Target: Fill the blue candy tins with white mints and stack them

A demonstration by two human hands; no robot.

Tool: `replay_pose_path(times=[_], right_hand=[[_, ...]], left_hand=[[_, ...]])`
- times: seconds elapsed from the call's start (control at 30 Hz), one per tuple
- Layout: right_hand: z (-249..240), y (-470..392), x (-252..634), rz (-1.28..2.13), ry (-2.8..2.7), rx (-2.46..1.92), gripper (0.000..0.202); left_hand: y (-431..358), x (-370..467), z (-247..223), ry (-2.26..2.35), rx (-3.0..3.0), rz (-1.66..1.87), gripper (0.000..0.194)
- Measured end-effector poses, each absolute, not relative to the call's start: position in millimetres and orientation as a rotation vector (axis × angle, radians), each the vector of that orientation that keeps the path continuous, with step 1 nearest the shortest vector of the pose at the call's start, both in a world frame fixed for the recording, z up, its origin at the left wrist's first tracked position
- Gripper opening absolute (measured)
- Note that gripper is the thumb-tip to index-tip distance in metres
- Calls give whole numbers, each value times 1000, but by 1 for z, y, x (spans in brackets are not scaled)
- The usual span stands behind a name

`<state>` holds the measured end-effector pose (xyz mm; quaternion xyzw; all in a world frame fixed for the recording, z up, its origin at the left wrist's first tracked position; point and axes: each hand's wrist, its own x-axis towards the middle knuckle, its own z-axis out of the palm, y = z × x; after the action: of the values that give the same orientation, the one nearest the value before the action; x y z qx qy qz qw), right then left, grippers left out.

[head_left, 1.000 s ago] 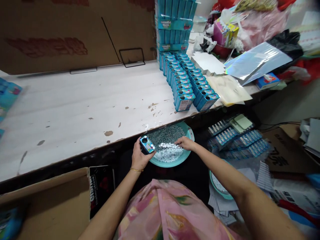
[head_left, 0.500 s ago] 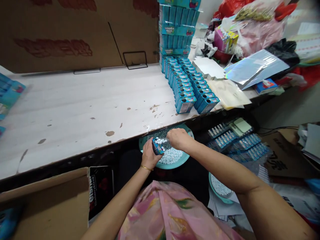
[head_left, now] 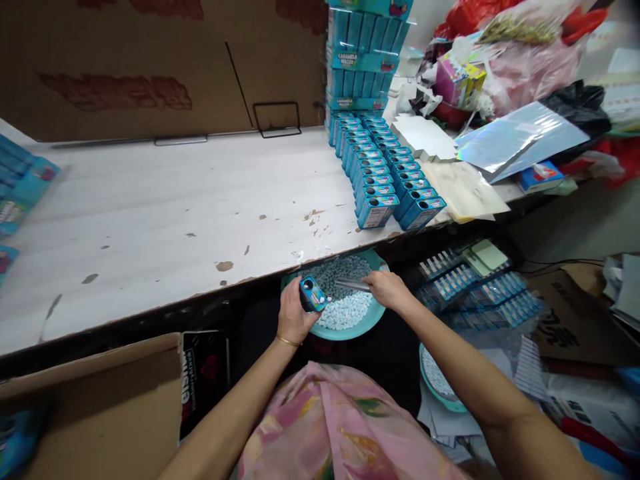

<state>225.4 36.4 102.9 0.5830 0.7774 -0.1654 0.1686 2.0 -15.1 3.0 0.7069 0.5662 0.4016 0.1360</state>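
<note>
My left hand (head_left: 294, 312) is wrapped round a small blue tin (head_left: 313, 294), which has a round dark hole in its top and a few white candies on it. My right hand (head_left: 389, 289) grips the handle end of a metal scoop (head_left: 353, 285). The scoop's other end is over a teal basin (head_left: 376, 325), just right of the tin. White candies (head_left: 345, 312) fill the near part of the basin, and greyish ones lie in shadow behind.
Two rows of blue tins (head_left: 377, 211) stand on the white table (head_left: 150, 220), with stacked display boxes (head_left: 367, 60) behind. An open carton (head_left: 100, 400) is at lower left. Packed trays (head_left: 480, 293) and a second basin (head_left: 440, 380) lie at right.
My right hand has moved right, away from the tin, and the scoop now shows. The heap of white candies on the tin's top is mostly gone, and its hole is visible.
</note>
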Motion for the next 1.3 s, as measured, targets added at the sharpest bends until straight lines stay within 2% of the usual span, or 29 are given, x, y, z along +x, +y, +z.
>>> replay_pose_path(times=[0.27, 0.53, 0.73, 0.83, 1.03, 1.3], right_hand=[[60, 26, 226, -603, 2195, 1747, 40], [34, 17, 230, -429, 2236, 1840, 36], [17, 12, 226, -726, 2198, 1884, 38], [11, 9, 221, -829, 2195, 1917, 30], [9, 10, 227, -1065, 2161, 2112, 25], [8, 14, 222, -700, 2177, 1896, 31]], left_hand=[[-20, 0, 24, 1715, 1954, 1263, 81], [-14, 5, 36, 1747, 2269, 1271, 74], [-10, 24, 59, 1739, 1780, 1380, 87], [-3, 40, 65, 1611, 1550, 1473, 91], [7, 64, 74, 1571, 1328, 1436, 86], [-13, 53, 55, 1715, 1401, 1156, 77]])
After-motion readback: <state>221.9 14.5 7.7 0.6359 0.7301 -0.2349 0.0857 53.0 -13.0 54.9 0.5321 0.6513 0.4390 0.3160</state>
